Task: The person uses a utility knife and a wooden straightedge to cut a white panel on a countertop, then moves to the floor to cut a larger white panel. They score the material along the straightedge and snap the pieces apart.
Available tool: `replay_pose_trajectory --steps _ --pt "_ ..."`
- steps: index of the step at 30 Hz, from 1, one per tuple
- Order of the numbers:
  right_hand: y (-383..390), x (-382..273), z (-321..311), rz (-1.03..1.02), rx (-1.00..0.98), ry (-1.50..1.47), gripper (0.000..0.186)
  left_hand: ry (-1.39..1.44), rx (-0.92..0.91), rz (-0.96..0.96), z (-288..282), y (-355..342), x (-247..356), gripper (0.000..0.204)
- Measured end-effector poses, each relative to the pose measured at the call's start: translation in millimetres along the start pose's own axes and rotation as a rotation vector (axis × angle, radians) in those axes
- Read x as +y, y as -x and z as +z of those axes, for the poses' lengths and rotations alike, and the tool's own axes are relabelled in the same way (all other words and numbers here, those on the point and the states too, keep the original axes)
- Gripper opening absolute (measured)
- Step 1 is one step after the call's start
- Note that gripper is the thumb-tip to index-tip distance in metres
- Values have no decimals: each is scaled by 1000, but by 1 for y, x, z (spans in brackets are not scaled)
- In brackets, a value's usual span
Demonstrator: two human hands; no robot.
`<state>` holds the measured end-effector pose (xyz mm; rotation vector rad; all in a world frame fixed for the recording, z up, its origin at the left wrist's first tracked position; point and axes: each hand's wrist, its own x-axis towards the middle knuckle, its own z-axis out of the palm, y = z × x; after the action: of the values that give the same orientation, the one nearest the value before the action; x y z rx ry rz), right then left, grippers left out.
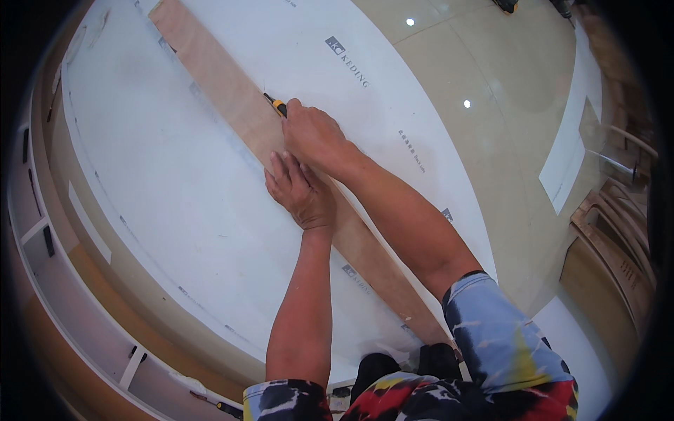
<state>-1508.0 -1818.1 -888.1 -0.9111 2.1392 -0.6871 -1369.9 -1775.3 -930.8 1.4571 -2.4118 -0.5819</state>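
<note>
A long, thin strip of brown wood (210,67) lies slantwise across a large white sheet (168,189) that has dark printed marks on it. My right hand (314,137) grips a yellow-and-black utility knife (278,105). The knife's tip points away from me, at the strip's right edge; whether the blade touches the sheet is hard to make out. Just nearer to me, my left hand (302,195) rests on the strip with its fingers stretched out and spread. Between the two forearms, the strip runs back toward my legs.
To the left, a white frame (74,295) with compartments curves along the rim. A tool with a yellow-and-black handle (228,408) lies at the lower left. Brown chairs (618,245) stand at the right, near a white offcut (564,161) on the beige tiled floor (491,133).
</note>
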Motion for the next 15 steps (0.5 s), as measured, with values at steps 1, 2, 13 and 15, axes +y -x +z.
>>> replay_pose_trajectory --steps 1,2,13,15 --pt "-1 -1 0 -3 6 9 27 0 8 5 1 0 0 47" --pt "-1 -1 0 -5 13 18 27 -8 17 2 2 0 0 47" --pt "12 -22 -27 92 -183 111 27 -2 22 57 -1 0 -1 44" --pt "30 -13 -31 99 -194 98 28 -9 40 51 -3 1 3 43"
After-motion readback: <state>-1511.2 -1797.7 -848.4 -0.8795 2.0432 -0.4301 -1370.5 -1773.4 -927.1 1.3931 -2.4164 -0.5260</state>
